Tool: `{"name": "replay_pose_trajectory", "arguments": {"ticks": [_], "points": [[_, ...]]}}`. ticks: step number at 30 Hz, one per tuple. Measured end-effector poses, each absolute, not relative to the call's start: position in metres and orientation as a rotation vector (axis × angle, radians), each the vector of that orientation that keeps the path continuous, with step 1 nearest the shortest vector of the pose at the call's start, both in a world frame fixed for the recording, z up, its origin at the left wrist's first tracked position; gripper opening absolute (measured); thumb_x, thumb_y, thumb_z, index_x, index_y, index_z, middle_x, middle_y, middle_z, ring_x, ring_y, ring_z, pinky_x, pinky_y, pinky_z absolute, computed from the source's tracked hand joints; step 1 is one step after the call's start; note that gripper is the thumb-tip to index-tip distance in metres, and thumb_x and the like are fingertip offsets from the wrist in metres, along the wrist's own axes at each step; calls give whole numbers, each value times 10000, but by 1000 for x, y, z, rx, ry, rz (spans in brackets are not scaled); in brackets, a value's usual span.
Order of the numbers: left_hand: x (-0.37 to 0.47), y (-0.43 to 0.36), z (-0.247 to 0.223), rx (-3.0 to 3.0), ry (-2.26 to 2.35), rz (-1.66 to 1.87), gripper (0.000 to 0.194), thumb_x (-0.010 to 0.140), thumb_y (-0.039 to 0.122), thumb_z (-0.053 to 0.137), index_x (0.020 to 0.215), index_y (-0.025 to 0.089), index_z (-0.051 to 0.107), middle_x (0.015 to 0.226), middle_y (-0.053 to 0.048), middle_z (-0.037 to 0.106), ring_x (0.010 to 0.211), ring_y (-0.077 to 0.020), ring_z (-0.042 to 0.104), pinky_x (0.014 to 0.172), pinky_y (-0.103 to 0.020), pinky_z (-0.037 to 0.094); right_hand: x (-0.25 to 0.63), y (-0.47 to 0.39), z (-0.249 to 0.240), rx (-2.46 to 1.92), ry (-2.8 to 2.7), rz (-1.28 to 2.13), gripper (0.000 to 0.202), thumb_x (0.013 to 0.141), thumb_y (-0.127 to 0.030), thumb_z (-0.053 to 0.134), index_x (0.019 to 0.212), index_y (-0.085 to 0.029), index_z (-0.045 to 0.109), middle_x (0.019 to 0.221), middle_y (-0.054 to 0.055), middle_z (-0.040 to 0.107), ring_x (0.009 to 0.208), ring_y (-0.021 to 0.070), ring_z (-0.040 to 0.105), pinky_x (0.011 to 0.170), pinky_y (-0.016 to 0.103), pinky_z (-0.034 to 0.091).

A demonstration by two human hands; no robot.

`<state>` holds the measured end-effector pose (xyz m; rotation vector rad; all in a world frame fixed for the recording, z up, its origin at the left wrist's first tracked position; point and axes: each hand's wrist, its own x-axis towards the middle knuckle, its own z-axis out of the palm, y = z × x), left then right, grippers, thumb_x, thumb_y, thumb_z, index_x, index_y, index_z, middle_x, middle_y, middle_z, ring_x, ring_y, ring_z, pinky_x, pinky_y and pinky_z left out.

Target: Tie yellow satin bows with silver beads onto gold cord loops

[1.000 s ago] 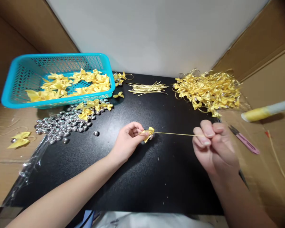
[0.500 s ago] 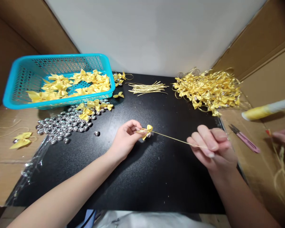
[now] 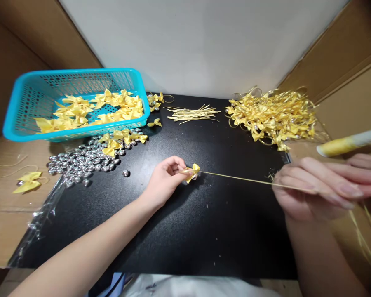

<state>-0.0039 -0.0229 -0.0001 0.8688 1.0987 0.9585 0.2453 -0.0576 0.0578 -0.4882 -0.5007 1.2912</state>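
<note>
My left hand point(image 3: 168, 177) pinches a small yellow ribbon bow point(image 3: 194, 171) with a silver bead beneath it, over the middle of the black table. From the bow a thin gold cord point(image 3: 235, 177) runs taut to the right. My right hand point(image 3: 312, 187) is closed on that cord, its fingers reaching toward the right edge and partly blurred. Another person's hand point(image 3: 369, 171) meets my right fingertips there; whether something lies between the two hands cannot be seen.
A blue basket point(image 3: 14, 123) of yellow bows stands back left, with silver beads point(image 3: 89, 163) before it. Cut gold cords point(image 3: 193, 114) lie at the back, beside a pile of finished bows point(image 3: 272, 117). A yellow-white roll point(image 3: 346, 142) is at right.
My right hand has moved right, drawing the cord out longer, and now meets the other person's hand. It now covers the pink-handled snips. My left hand has barely moved.
</note>
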Motion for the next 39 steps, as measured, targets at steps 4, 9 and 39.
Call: {"name": "replay_pose_trajectory", "arguments": {"ticks": [4, 9, 39], "points": [[-4, -22, 1, 857, 1115, 960, 263, 601, 166, 780, 651, 165, 521, 575, 42, 659, 559, -63, 608, 563, -147, 432, 249, -53, 64, -424, -307, 1221, 246, 722, -136, 803, 632, -291, 636, 508, -121, 585, 371, -6, 552, 469, 106, 546], [-6, -22, 1, 852, 1119, 936, 262, 610, 173, 778, 657, 166, 520, 587, 38, 664, 562, -67, 600, 557, -154, 417, 255, -50, 64, -378, -232, 1159, 193, 952, -215, 545, 786, -294, 603, 577, -97, 590, 479, 1, 617, 549, 115, 578], [-1, -29, 3, 876, 984, 717, 222, 694, 317, 794, 729, 138, 667, 769, -51, 714, 691, -143, 680, 628, -230, 536, 239, -65, 57, -701, -733, 1283, 111, 680, -381, 842, 718, -355, 741, 400, -108, 263, 267, 19, 151, 258, 172, 244]]}}
